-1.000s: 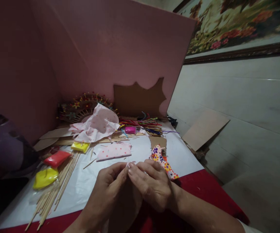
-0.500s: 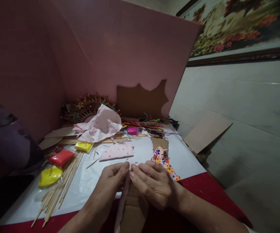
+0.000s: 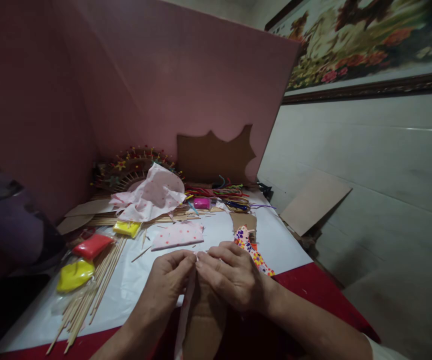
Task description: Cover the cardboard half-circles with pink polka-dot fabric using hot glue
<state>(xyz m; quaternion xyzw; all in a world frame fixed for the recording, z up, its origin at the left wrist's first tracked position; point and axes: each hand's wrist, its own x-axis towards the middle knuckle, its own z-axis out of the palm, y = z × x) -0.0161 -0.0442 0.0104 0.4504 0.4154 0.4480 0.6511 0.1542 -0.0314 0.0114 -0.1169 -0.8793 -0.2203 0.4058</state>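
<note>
A brown cardboard piece (image 3: pixel 204 322) hangs below my hands at the table's near edge, with pale pink fabric (image 3: pixel 181 327) folded along its left side. My left hand (image 3: pixel 169 277) pinches the top of the fabric-edged cardboard between thumb and forefinger. Close against it, my right hand (image 3: pixel 233 277) has its fingers closed on the same top corner, fingertips almost meeting the left thumb. What lies exactly between the fingertips is hidden. Just beyond is a pink dotted fabric piece (image 3: pixel 178 236), lying flat. Right of it rests a flower-print fabric piece (image 3: pixel 255 252) by a small cardboard piece (image 3: pixel 243 224).
Thin wooden sticks (image 3: pixel 103 285) and bagged yellow clay (image 3: pixel 75 275) and red clay (image 3: pixel 93 246) lie at left. Crumpled dotted fabric (image 3: pixel 150 195), scissors (image 3: pixel 238 206) and coloured pipe cleaners (image 3: pixel 219 191) are farther back. A scalloped cardboard sheet (image 3: pixel 214 157) leans behind.
The whole view has shifted slightly, so things sit a little farther left. Both hands keep their pinch at the cardboard's top, with only a slight shift of the fingers.
</note>
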